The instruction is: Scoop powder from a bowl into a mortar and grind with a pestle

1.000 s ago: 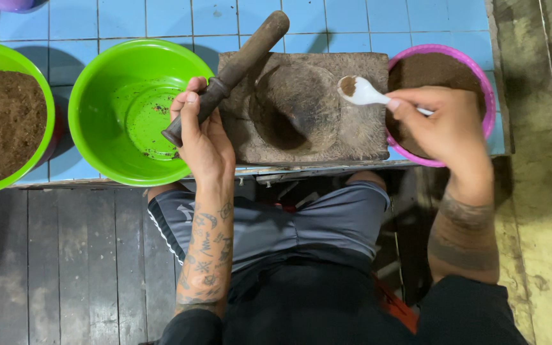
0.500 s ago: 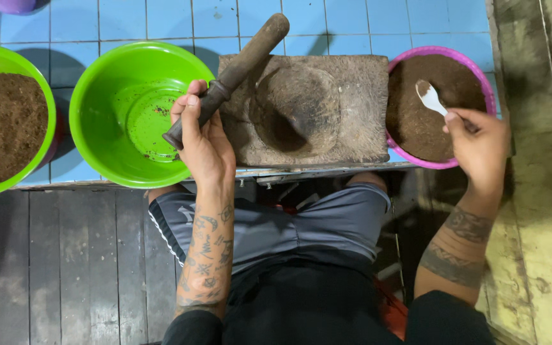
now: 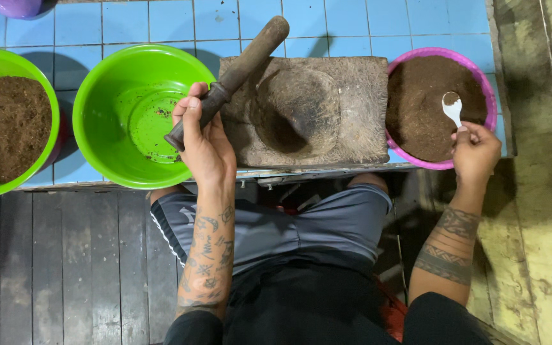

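Note:
My left hand [image 3: 204,142] grips a long dark pestle [image 3: 237,69] that leans across the left corner of a square stone mortar [image 3: 352,128] with a round hollow. My right hand [image 3: 475,151] holds a small white spoon [image 3: 452,107] dipped into brown ground powder inside a pink bowl [image 3: 488,96] to the right of the mortar. Left of the mortar stands an almost empty green bowl [image 3: 129,115], just beyond my left hand.
A second green bowl [image 3: 49,102] filled with brown powder sits at the far left on the blue tiled ledge [image 3: 161,19]. A purple container [image 3: 14,6] shows at the top left corner. Dark wooden floorboards [image 3: 52,268] lie below, and my knees are under the ledge.
My right hand moved the spoon from over the mortar's right edge to the pink bowl and set it into the powder. My left hand and the pestle stayed put.

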